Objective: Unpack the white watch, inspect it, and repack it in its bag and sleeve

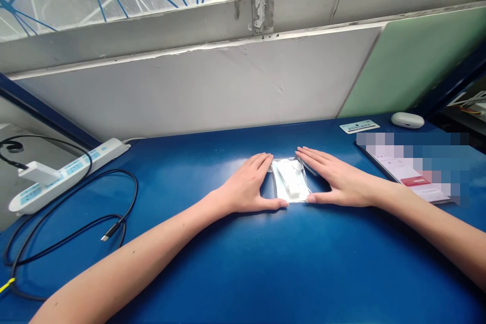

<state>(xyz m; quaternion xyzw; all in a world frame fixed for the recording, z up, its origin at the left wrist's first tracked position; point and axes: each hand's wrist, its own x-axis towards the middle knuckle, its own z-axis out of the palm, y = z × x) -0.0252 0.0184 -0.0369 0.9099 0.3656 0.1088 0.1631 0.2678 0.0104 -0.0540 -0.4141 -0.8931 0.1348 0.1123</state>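
A small clear plastic packet point(291, 180) with white contents lies flat on the blue table point(243, 258), between both hands. My left hand point(255, 185) rests at its left side, fingertips at the upper left corner and thumb at the lower left one. On the opposite side, my right hand point(327, 178) has its fingers near the top right corner and its thumb touching the lower right corner. Both hands have thumb and fingers spread apart around the packet's edges. What exactly is inside the packet is too small to tell.
At the left lie a white power strip point(74, 168) with a plugged-in charger point(41, 174) and a looped black cable point(135, 190). Toward the right are a tablet or phone-like device point(413, 177), partly pixelated, a card point(359, 126) and a white case point(407, 120).
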